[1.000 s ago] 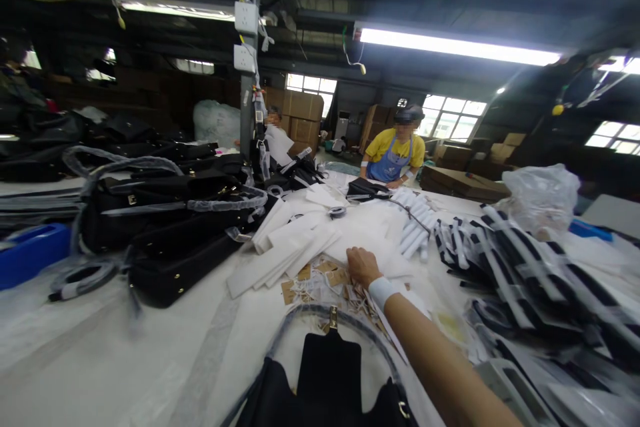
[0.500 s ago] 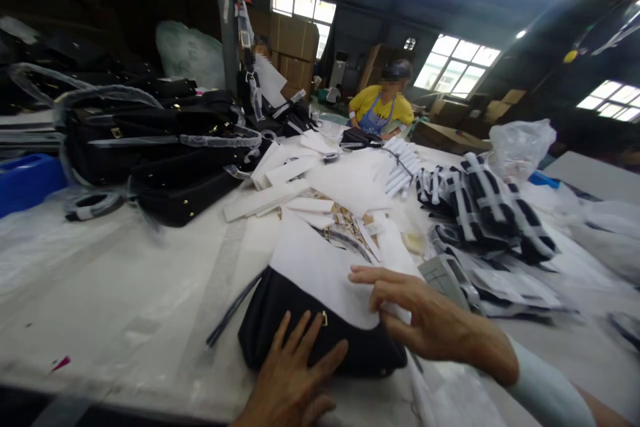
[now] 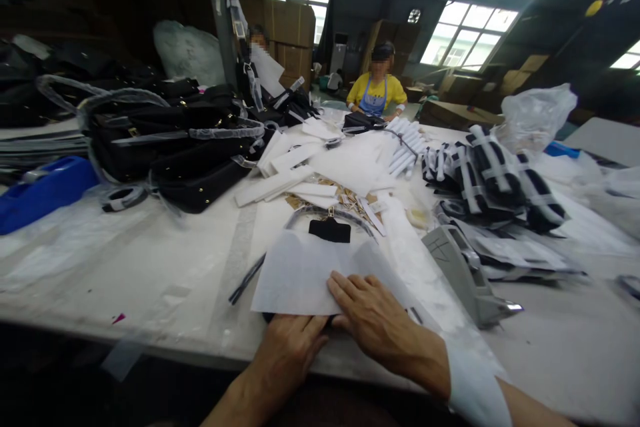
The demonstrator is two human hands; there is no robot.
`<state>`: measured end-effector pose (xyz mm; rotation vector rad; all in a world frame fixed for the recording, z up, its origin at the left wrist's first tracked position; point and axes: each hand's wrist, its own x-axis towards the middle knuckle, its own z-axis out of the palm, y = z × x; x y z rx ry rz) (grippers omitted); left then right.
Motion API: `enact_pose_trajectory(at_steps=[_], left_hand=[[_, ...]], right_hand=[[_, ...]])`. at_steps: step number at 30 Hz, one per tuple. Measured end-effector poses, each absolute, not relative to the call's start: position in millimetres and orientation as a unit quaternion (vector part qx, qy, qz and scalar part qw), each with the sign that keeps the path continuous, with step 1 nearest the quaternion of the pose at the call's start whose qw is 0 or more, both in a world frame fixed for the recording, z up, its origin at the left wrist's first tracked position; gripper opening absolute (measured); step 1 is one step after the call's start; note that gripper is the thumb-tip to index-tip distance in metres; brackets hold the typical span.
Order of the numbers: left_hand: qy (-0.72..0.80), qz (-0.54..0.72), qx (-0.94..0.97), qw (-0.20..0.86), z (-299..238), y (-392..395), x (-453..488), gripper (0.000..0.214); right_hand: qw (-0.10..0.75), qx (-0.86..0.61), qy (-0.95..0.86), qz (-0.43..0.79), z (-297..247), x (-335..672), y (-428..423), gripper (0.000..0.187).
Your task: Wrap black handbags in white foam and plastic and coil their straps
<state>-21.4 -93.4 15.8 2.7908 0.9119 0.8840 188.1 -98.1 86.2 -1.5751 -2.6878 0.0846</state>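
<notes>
A black handbag lies on the table in front of me, mostly hidden beneath a sheet of white paper point(image 3: 300, 267). Above the paper's far edge show a black tab point(image 3: 330, 231) and a wrapped handle point(image 3: 295, 215). My right hand point(image 3: 377, 320) rests flat on the paper's right part, fingers stretched out. My left hand point(image 3: 293, 340) is at the near edge, its fingers extended against the bag's front, their tips hidden at the paper's border. A dark wrapped strap point(image 3: 246, 279) sticks out on the left.
Black handbags with wrapped handles point(image 3: 200, 180) are piled at left beside a blue bin point(image 3: 45, 190). White strips point(image 3: 273, 185) lie ahead. A grey tape dispenser point(image 3: 460, 277) and wrapped black pieces point(image 3: 493, 173) stand at right. A co-worker point(image 3: 377, 90) sits across the table.
The white paper has come down over the bag's black front, uncovering the tab and handle behind. My right hand has moved left and flattened; my left fingers now meet the paper's near edge.
</notes>
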Motion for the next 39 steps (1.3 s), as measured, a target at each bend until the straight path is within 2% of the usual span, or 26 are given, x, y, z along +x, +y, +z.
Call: enact_pose_trajectory(at_steps=[3,11,18,22,25,32,39], left_hand=[[0.286,0.298,0.91,0.018,22.1,-94.6,-22.7,0.04],[0.273,0.34,0.899,0.048,28.8,-99.8,-23.1,0.032],[0.198,0.429,0.881,0.025,66.4,-101.0,-24.8,0.022],[0.275,0.35,0.895,-0.018,69.0,-84.4,-9.2,0.025],[0.325,0.272,0.906,0.01,55.1,-77.1,-5.3,0.017],[0.326,0.227,0.915,0.074,44.8,-84.3,-13.6,0.016],[0.318,0.104,0.939,0.074,60.4,-73.4,-0.7,0.022]], right_hand=[[0.012,-0.523,-0.852,0.026,87.0,189.9,-93.3,0.036],[0.083,-0.526,-0.846,0.017,56.8,179.6,-106.2,0.044],[0.066,-0.526,-0.848,0.014,46.8,183.9,-117.7,0.072],[0.069,-0.533,-0.843,0.02,46.4,183.9,-119.0,0.078],[0.081,-0.521,-0.849,0.037,49.1,187.6,-118.7,0.085],[0.128,-0.518,-0.845,0.033,45.1,190.7,-120.9,0.091],[0.151,-0.555,-0.818,-0.032,33.6,177.9,-128.3,0.092]])
